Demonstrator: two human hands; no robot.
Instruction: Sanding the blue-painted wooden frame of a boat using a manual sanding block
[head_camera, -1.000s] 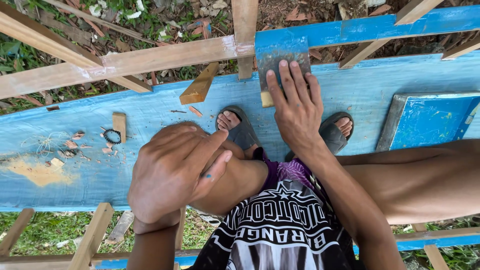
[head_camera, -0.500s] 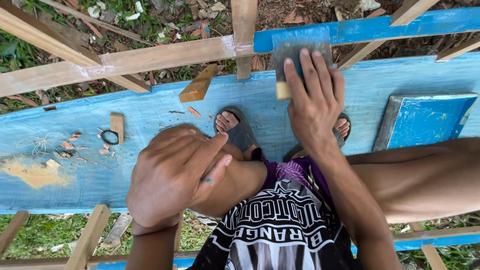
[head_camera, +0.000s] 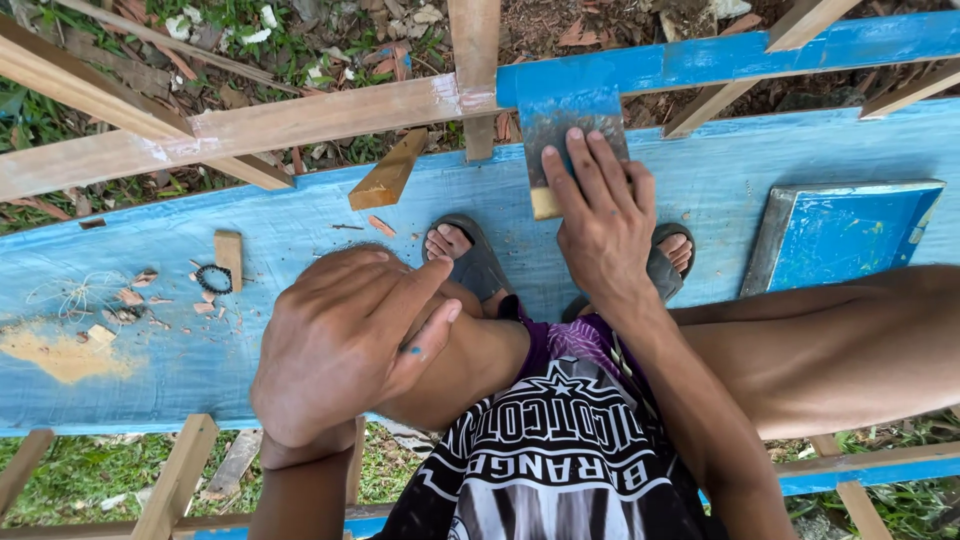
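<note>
My right hand (head_camera: 598, 220) presses a wide metal scraper (head_camera: 572, 135) with a short wooden handle flat against the blue painted board (head_camera: 700, 180), just under the blue rail (head_camera: 750, 55). Its fingers spread over the blade, which is smeared with blue. My left hand (head_camera: 345, 345) rests loosely on my left knee with nothing in it; a spot of blue paint marks one finger. Both feet in grey sandals (head_camera: 480, 262) stand on the board below the scraper.
A wedge-shaped wood offcut (head_camera: 388, 172) lies on the board, with a small wood block (head_camera: 229, 255), a black ring (head_camera: 212, 278) and chips farther left. A blue square panel (head_camera: 845, 235) sits at right. Bare wooden frame bars (head_camera: 300, 115) cross above grass and leaves.
My right hand has slid the scraper up the board from near my feet to just under the blue rail. My left hand stays on the knee.
</note>
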